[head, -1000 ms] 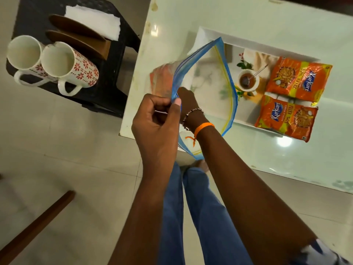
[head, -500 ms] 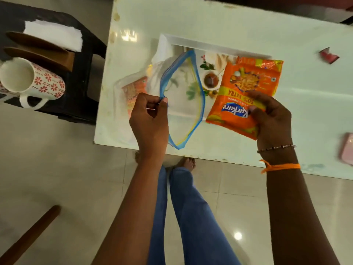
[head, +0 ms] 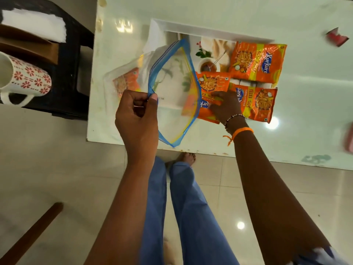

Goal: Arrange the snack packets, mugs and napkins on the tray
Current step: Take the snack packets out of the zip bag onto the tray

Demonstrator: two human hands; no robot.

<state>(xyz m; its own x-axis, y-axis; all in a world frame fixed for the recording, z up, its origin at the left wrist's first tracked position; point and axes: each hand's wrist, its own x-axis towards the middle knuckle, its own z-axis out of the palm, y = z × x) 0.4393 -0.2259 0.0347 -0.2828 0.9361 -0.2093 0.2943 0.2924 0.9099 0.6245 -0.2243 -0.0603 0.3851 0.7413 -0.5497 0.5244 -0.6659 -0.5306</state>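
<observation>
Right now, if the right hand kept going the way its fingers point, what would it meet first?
The right hand points up and left across the tray, already pressing a snack packet. Straight on, it would probably first meet the blue rim of the zip bag held by the left hand; depth is unclear.

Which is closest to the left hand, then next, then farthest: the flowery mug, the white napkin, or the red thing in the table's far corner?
From the left hand:
1. Flowery mug, lying on the dark stool to its left.
2. White napkin, farther back on that stool.
3. Red thing, far across the table to the right.
</observation>
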